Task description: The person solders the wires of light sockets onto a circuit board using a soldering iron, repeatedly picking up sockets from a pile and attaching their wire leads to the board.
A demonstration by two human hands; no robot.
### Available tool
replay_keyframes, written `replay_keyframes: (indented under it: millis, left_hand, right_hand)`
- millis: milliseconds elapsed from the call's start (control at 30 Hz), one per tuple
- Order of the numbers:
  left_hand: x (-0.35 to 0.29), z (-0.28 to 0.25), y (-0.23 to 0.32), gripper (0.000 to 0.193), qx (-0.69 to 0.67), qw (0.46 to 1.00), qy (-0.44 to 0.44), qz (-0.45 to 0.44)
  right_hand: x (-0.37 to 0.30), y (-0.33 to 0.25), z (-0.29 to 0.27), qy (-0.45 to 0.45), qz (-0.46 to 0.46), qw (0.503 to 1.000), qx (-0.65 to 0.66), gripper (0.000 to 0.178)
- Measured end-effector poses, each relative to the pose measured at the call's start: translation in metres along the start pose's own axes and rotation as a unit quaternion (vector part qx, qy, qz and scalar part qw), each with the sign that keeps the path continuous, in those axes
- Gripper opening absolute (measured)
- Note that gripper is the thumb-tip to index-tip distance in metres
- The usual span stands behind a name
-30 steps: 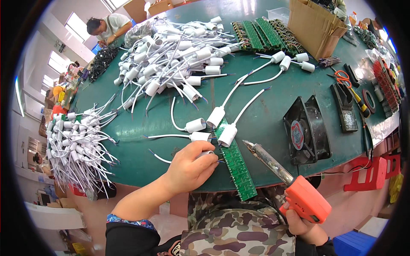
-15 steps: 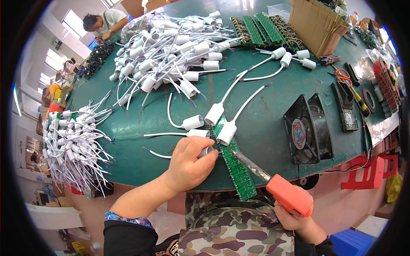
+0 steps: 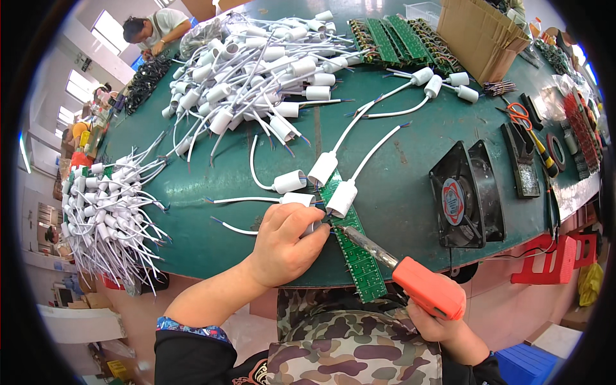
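Note:
A green circuit board strip [image 3: 363, 269] lies slantwise at the table's near edge, its lower end sticking out past it. My left hand [image 3: 285, 247] is closed at the board's left side, its fingers pinching a white cylindrical lamp holder [image 3: 314, 227] with a white cable; the fingers partly hide it. My right hand [image 3: 431, 323] grips an orange-red soldering gun [image 3: 427, 287], its metal tip at the board close to my left fingertips. Whether the tip touches a wire is too small to tell. Other white lamp holders [image 3: 342, 197] rest at the board's upper part, cables pointing outward.
A large heap of white lamp holders [image 3: 221, 90] covers the far left; another bundle [image 3: 106, 218] hangs at the left edge. To the right stand a black fan [image 3: 459, 202], a black tray [image 3: 521, 160] and orange-handled scissors [image 3: 518, 115]. A cardboard box [image 3: 481, 42] and a co-worker [image 3: 157, 32] are farther back.
My right hand has brought the soldering gun slightly left and up, its tip now closer to my left fingertips. My left hand stays almost still on the lamp holder.

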State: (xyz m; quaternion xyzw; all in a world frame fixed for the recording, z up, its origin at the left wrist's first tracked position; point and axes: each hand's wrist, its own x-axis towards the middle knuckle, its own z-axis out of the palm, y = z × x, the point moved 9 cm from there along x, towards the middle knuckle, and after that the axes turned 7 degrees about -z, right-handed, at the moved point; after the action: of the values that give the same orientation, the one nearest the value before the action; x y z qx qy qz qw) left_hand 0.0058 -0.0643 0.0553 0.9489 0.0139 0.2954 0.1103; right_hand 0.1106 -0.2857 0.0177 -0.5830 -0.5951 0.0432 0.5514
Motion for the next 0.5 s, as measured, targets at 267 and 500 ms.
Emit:
replay_keyframes:
  millis: [267,500]
  left_hand:
    - [-0.001,0.001,-0.0004,0.036,-0.003,1.0,-0.001,0.003]
    - [-0.0005,0.0009,0.0001,0.036,0.001,1.0,0.001,0.005]
  right_hand:
    - [0.0063,-0.001,0.0023,-0.009,0.003,1.0,0.007,0.058]
    - [0.0097,-0.0037,0.0025,-0.027,0.01,0.999,-0.016,0.059]
